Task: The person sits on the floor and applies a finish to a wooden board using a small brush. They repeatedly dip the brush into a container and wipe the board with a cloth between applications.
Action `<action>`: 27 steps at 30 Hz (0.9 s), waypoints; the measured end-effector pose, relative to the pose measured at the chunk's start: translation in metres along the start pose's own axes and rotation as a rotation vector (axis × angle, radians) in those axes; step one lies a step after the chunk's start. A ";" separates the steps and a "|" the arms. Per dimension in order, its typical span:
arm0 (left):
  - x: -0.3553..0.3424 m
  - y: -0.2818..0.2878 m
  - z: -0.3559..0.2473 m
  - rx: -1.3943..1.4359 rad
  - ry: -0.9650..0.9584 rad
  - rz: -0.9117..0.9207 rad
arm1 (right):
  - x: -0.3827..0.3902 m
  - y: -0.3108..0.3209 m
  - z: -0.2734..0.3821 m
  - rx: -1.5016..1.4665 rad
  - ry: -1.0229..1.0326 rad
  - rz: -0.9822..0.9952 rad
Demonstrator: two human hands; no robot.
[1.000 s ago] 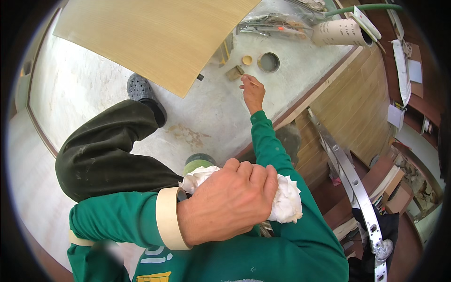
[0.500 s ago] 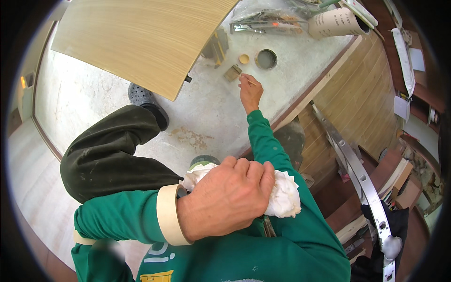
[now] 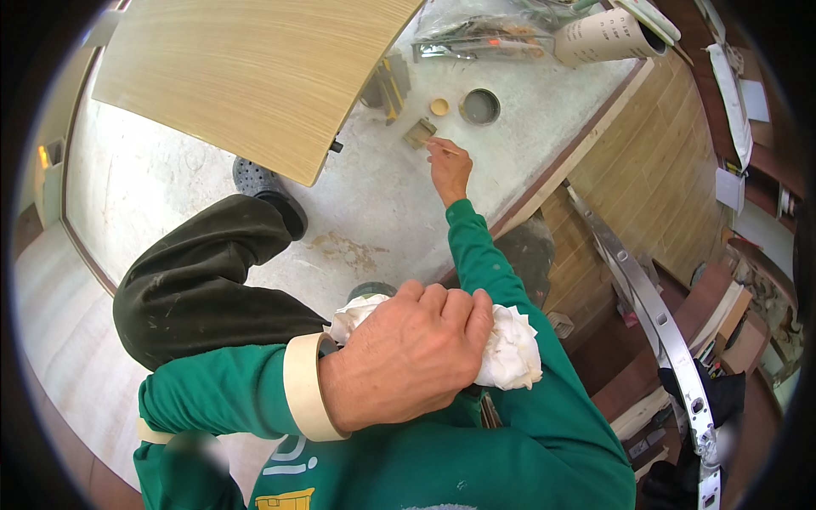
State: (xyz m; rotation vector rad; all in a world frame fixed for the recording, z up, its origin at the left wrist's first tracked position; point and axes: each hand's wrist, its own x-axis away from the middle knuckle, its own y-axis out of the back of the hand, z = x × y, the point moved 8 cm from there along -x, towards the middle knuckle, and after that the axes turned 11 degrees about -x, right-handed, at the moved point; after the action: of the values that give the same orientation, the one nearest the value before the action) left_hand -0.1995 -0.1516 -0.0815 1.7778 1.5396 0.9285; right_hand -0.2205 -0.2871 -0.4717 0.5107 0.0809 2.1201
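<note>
Close to my chest, my left hand (image 3: pixel 408 357) is closed round a crumpled white rag or wad of paper (image 3: pixel 512 348), which sticks out on both sides. A roll of cream masking tape (image 3: pixel 308 387) circles that wrist like a bracelet. My right hand (image 3: pixel 450 170) reaches out low over the floor, its fingers pinching a thin pale stick (image 3: pixel 455 150); whether it has bristles is too small to tell. Just beyond those fingertips lies a small square greyish-brown piece (image 3: pixel 419 133). Near it are a round open tin (image 3: pixel 481 107) of grey contents and a small yellowish disc, perhaps a lid (image 3: pixel 439 107).
A wood-grain panel (image 3: pixel 246 76) overhangs the pale floor (image 3: pixel 365 204) at upper left, with yellow-edged grey items (image 3: pixel 393 89) beside its edge. Clear plastic bags (image 3: pixel 480 42) and a cardboard tube (image 3: pixel 608 38) lie beyond. A perforated metal rail (image 3: pixel 659 319) runs along the right.
My right fingers and the stick have shifted slightly over the small square piece. The left hand keeps its grip on the white wad.
</note>
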 end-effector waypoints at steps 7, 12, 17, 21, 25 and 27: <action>0.003 -0.005 -0.001 -0.007 0.021 0.081 | 0.004 0.002 0.009 -0.096 -0.052 -0.019; 0.003 -0.005 0.000 -0.017 0.033 0.089 | 0.004 0.007 0.006 -0.201 -0.075 -0.026; -0.001 -0.005 0.002 -0.023 0.021 0.153 | 0.009 0.016 -0.012 -0.465 -0.262 -0.101; -0.008 -0.005 0.001 -0.020 0.014 0.172 | 0.019 0.027 -0.029 -0.574 -0.418 -0.109; -0.017 -0.010 0.000 -0.024 0.037 0.244 | 0.021 0.032 -0.035 -0.530 -0.477 -0.131; -0.022 -0.012 0.000 -0.015 0.049 0.253 | 0.020 0.036 -0.033 -0.518 -0.447 -0.146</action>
State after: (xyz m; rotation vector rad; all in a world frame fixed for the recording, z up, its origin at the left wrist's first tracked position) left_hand -0.2077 -0.1714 -0.0938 1.9843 1.3529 1.1078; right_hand -0.2709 -0.2874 -0.4862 0.6242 -0.6467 1.7468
